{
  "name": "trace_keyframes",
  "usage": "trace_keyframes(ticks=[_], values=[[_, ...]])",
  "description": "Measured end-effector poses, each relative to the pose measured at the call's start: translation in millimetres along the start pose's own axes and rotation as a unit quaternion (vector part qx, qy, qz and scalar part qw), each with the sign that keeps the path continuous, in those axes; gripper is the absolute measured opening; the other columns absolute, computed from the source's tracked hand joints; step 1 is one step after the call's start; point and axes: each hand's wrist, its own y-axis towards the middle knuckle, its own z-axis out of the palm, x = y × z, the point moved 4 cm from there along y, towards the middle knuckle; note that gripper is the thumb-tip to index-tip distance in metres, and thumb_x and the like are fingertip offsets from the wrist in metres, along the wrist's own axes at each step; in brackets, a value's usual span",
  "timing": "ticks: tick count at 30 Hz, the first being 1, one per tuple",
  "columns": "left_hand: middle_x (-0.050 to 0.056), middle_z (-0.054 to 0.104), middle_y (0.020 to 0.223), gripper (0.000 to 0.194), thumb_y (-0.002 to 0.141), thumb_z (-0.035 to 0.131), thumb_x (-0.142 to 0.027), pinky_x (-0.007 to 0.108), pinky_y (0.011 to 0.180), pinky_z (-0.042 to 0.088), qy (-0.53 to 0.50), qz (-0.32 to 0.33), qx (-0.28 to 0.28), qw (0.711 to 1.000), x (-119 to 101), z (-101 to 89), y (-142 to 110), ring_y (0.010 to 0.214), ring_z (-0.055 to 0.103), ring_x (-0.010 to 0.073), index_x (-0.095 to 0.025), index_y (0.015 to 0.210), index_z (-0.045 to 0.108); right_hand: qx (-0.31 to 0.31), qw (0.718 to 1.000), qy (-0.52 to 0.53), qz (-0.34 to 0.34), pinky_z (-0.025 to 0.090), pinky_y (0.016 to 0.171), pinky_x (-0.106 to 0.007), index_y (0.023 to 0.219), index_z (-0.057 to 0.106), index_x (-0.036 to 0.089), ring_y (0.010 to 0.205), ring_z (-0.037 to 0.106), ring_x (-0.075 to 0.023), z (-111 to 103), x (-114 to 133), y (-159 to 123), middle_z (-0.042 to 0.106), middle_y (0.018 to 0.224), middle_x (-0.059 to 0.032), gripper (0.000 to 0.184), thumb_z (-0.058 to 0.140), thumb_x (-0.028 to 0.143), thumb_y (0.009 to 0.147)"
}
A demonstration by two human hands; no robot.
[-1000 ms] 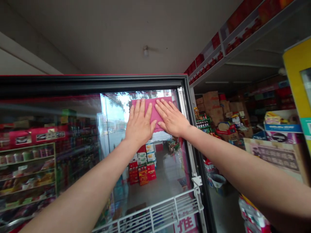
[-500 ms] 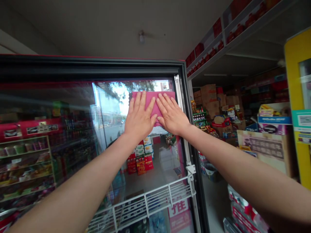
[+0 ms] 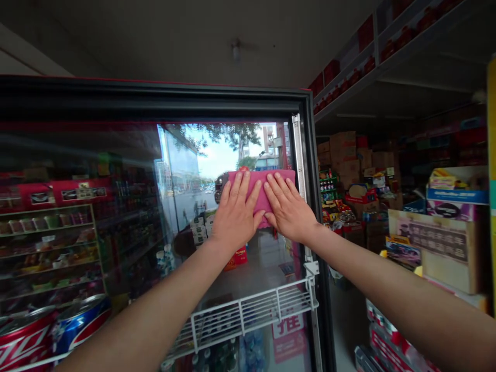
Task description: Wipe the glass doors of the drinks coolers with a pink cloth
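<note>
While left hand [image 3: 234, 213] and right hand [image 3: 290, 212] are resting flat, fingers slightly apart, the cloth [image 3: 262, 201] is lying crosswise beneath both, against the glass [image 3: 186, 178].

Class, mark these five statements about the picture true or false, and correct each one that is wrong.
1. The left hand and the right hand both rest on the pink cloth. True.
2. The cloth is rolled into a ball. False: it is spread out against the glass.
3. A white wire rack shows lower in the picture than both hands. True.
4. Both hands are clenched into fists. False: their fingers are stretched out.
5. At the lower left, a mainly blue can stands beside a red can. True.
</note>
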Motion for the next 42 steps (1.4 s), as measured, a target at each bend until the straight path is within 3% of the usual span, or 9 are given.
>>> trace_keyframes(ticks=[7, 14, 18, 23, 26, 30, 37, 42], values=[[0.021, 0.010, 0.190, 0.090, 0.108, 0.058, -0.055, 0.061, 0.145, 0.014, 0.038, 0.014, 0.000, 0.999, 35.1, -15.0, -22.3, 0.178, 0.010, 0.0388, -0.019, 0.181, 0.020, -0.040, 0.998, 0.006, -0.052, 0.018, 0.144, -0.065, 0.181, -0.009, 0.009, 0.178, 0.011, -0.0409, 1.2, 30.9, 20.0, 0.013, 0.190, -0.0214, 0.103, 0.058, 0.044, 0.112], [0.020, 0.009, 0.190, 0.094, 0.107, 0.062, -0.056, 0.060, 0.144, 0.017, 0.065, 0.004, -0.010, 0.998, 84.7, -32.8, -54.7, 0.178, 0.013, 0.0385, -0.021, 0.182, 0.017, -0.058, 0.995, 0.017, -0.074, 0.019, 0.144, -0.064, 0.180, -0.011, 0.007, 0.177, 0.016, -0.0413, 7.3, 81.7, 52.8, 0.014, 0.189, -0.0231, 0.104, 0.058, 0.046, 0.112], [0.021, 0.006, 0.190, 0.098, 0.106, 0.064, -0.056, 0.062, 0.144, 0.018, 0.081, -0.009, 0.011, 0.997, 128.5, -48.4, -79.8, 0.177, 0.013, 0.0406, -0.022, 0.182, 0.012, -0.080, 0.992, 0.048, -0.089, 0.015, 0.145, -0.065, 0.181, -0.006, 0.006, 0.178, 0.013, -0.0406, 11.8, 124.4, 83.1, 0.015, 0.189, -0.0224, 0.102, 0.058, 0.045, 0.111], [0.020, 0.003, 0.190, 0.097, 0.108, 0.061, -0.051, 0.064, 0.143, 0.020, 0.110, -0.020, 0.008, 0.994, 193.2, -72.0, -120.4, 0.178, 0.009, 0.0393, -0.024, 0.182, 0.004, -0.094, 0.987, 0.072, -0.109, 0.016, 0.146, -0.061, 0.179, 0.020, 0.001, 0.178, 0.014, -0.0391, 14.8, 191.4, 129.3, 0.018, 0.189, -0.0217, 0.091, 0.057, 0.049, 0.111], [0.019, 0.000, 0.191, 0.098, 0.109, 0.060, -0.049, 0.066, 0.142, 0.022, 0.115, -0.026, -0.003, 0.993, 220.2, -79.5, -137.4, 0.178, 0.007, 0.0398, -0.026, 0.182, -0.002, -0.092, 0.986, 0.065, -0.119, 0.017, 0.146, -0.059, 0.178, 0.025, 0.000, 0.178, 0.014, -0.0380, 14.0, 218.9, 150.0, 0.018, 0.189, -0.0205, 0.089, 0.055, 0.052, 0.112], [0.019, 0.000, 0.191, 0.098, 0.108, 0.061, -0.045, 0.067, 0.142, 0.021, 0.095, -0.035, -0.019, 0.995, 219.7, -78.6, -138.2, 0.178, 0.007, 0.0409, -0.026, 0.182, -0.001, -0.078, 0.985, 0.053, -0.142, 0.019, 0.146, -0.058, 0.180, 0.016, 0.001, 0.178, 0.014, -0.0370, 11.1, 217.0, 149.1, 0.018, 0.189, -0.0196, 0.093, 0.055, 0.052, 0.112], [0.023, 0.010, 0.190, 0.095, 0.108, 0.059, -0.057, 0.062, 0.144, 0.017, 0.076, -0.012, 0.010, 0.997, 173.8, -65.7, -113.1, 0.178, 0.011, 0.0395, -0.019, 0.182, 0.015, -0.074, 0.989, 0.016, -0.129, 0.027, 0.142, -0.065, 0.179, -0.016, 0.010, 0.176, 0.019, -0.0407, 6.5, 171.1, 105.3, 0.014, 0.189, -0.0210, 0.104, 0.056, 0.047, 0.113], [0.019, 0.014, 0.191, 0.092, 0.109, 0.053, -0.062, 0.057, 0.145, 0.016, 0.082, 0.015, 0.010, 0.996, 185.8, -70.0, -119.9, 0.178, 0.014, 0.0367, -0.020, 0.181, 0.017, -0.087, 0.991, -0.009, -0.104, 0.031, 0.139, -0.069, 0.178, -0.018, 0.009, 0.175, 0.022, -0.0444, 9.2, 187.7, 107.9, 0.013, 0.188, -0.0240, 0.107, 0.057, 0.047, 0.112]])
